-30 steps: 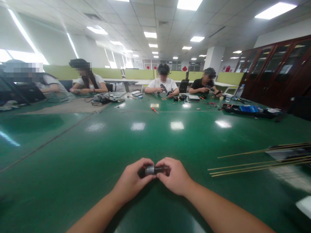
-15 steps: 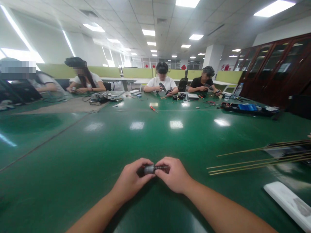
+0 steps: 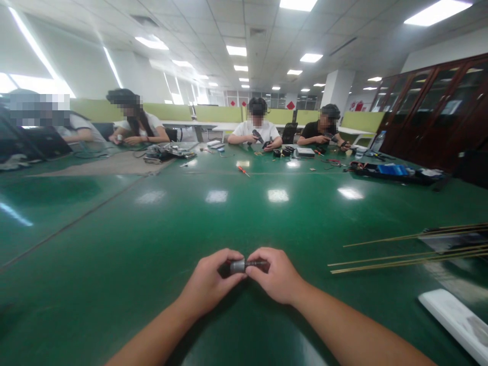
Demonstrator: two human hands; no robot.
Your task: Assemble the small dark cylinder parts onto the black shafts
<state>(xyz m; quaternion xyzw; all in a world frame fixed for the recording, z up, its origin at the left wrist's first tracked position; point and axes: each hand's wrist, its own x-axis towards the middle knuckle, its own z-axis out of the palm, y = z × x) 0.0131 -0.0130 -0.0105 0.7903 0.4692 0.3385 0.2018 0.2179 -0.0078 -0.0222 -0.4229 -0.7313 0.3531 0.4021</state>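
A small grey metal cylinder with a thin, dark, ridged shaft [image 3: 238,266] lies level between my hands, just over the green table [image 3: 171,223]. My left hand [image 3: 208,282] is closed on the cylinder end, thumb in front and fingers behind. At the other end, my right hand [image 3: 280,277] pinches the shaft between thumb and fingers, hiding its tip. The two hands nearly meet at the middle of the piece. What exact part it is, I cannot make out.
Thin brass-coloured rods [image 3: 381,267] reach in from the right, above a white power-strip-like bar [image 3: 453,320]. A red screwdriver [image 3: 243,171] lies farther off. Across the table several people work near a black tray [image 3: 396,175] and a pile of electronic parts [image 3: 165,152].
The whole view has shifted slightly, so everything appears a little farther right. Both hands keep the same hold on the cylinder and its shaft.
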